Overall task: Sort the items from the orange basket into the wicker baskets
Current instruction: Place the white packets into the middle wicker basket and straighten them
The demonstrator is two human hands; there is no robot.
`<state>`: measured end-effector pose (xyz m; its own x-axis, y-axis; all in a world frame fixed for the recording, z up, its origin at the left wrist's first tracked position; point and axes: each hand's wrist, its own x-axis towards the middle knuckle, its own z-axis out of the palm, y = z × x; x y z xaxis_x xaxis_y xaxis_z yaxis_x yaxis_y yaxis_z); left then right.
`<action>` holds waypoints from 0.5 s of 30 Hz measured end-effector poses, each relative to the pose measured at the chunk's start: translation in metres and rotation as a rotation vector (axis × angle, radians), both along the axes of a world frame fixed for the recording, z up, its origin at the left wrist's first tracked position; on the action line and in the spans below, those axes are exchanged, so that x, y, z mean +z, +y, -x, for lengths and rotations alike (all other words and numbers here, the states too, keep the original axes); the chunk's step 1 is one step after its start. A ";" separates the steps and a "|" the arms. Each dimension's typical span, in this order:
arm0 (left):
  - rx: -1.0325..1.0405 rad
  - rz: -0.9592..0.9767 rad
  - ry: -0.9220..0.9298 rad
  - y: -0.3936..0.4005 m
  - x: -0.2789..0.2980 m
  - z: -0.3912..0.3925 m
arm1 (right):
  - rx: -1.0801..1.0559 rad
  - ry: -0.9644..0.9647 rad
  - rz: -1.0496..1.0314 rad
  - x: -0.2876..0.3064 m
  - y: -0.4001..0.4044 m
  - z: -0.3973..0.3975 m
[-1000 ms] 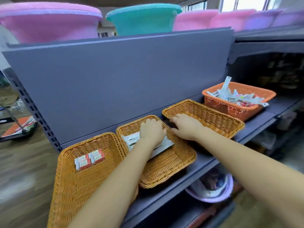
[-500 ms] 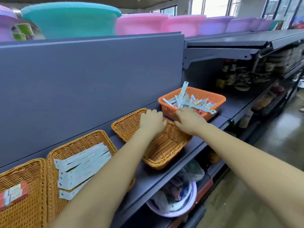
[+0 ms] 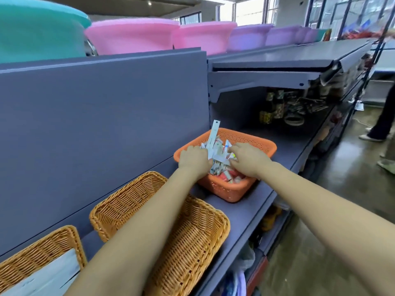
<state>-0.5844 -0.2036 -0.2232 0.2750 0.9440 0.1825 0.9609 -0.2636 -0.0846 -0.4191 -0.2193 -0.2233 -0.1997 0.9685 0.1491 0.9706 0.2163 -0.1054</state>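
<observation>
Wicker baskets: nearest full one (image 3: 192,238) lies on the grey shelf (image 3: 252,212), down-left of the work, apparently empty where visible under the left forearm; a second wicker basket (image 3: 32,253) at the frame's lower left holds flat white packets (image 3: 47,278).

Orange basket (image 3: 226,189) sits further along the same shelf, just past the wicker ones. Mixed small packets (image 3: 220,161) heaped inside. One long white strip (image 3: 213,135) stands up out of the heap, long axis near vertical, tilted slightly right, between the two hands.

Left hand (image 3: 193,159) over the basket's left rim, fingers curled into the pile; whether it grips anything, cannot tell. Right hand (image 3: 245,159) reaches in from the right, fingertips down among packets; grip likewise hidden. Left sits closer to the upright strip's base.
</observation>
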 end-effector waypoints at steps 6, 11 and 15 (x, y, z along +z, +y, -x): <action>0.026 0.021 -0.053 0.038 -0.009 -0.021 | 0.074 -0.032 0.037 -0.001 0.048 -0.024; 0.071 0.053 -0.101 0.058 -0.010 -0.047 | 0.169 -0.057 0.051 -0.004 0.090 -0.040; 0.187 0.113 -0.032 0.067 -0.013 -0.072 | 0.234 -0.026 0.053 -0.011 0.117 -0.051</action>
<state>-0.5128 -0.1368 -0.2362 0.0886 0.9930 0.0784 0.9957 -0.0862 -0.0330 -0.3678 -0.1026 -0.2343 -0.4227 0.9016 0.0915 0.8972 0.4306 -0.0983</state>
